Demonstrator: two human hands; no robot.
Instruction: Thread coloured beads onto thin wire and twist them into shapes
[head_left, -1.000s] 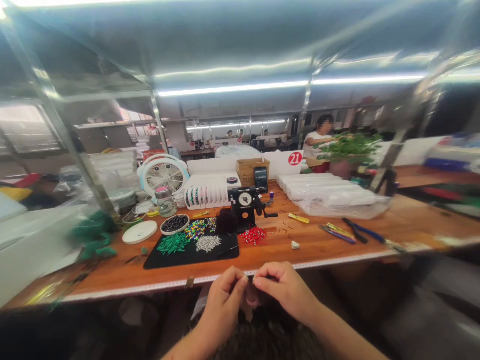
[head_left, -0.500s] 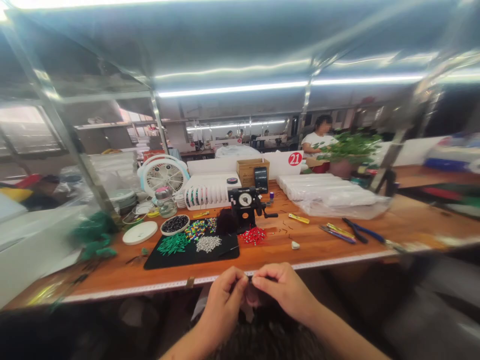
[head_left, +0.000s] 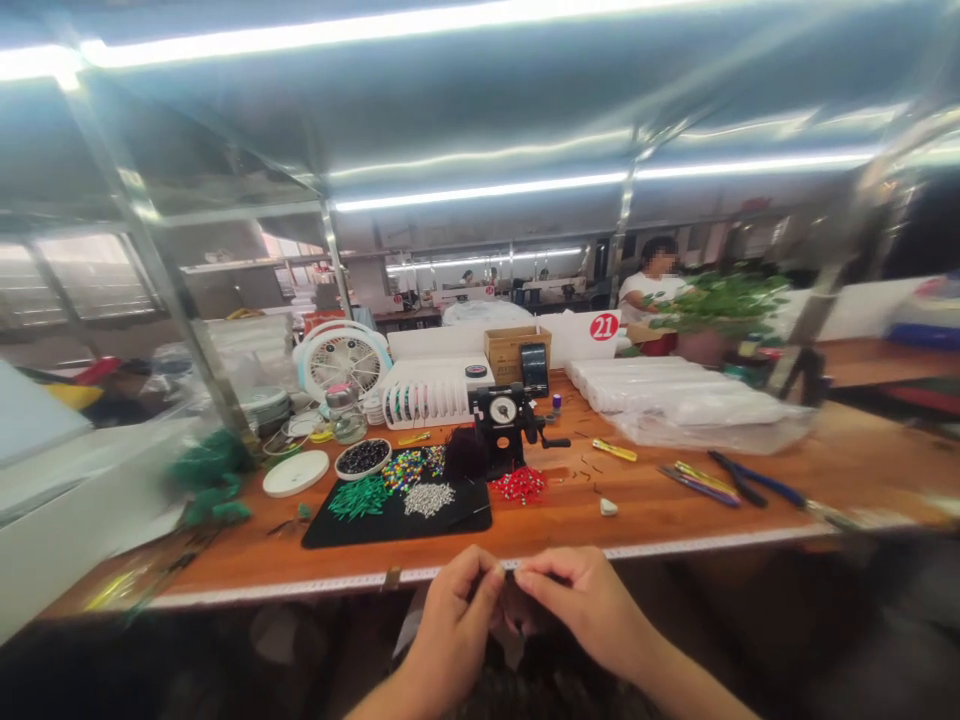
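Note:
My left hand (head_left: 457,610) and my right hand (head_left: 581,605) meet in front of the bench's near edge, both closed in a pinch. Their fingertips are close together, and whatever lies between them is too small to make out. Beyond them a black mat (head_left: 322,530) carries green pieces (head_left: 360,497), silver-grey bits (head_left: 429,499), multicoloured beads (head_left: 403,470) and a white dish (head_left: 388,460) of black beads. A heap of small red pieces (head_left: 519,485) lies right of the mat, before a black hand-cranked machine (head_left: 504,425) with a dial.
Pliers (head_left: 765,485) and several slim tools (head_left: 697,485) lie at the right. Plastic-wrapped white rolls (head_left: 675,395) stand behind them. A white lid (head_left: 295,473), a glass jar (head_left: 345,420) and a fan (head_left: 345,362) are on the left. Another person (head_left: 652,280) sits beyond the partition.
The view has shifted, so the bench appears slightly lower and further right. Both hands stay pinched near each other, fingertips still close together.

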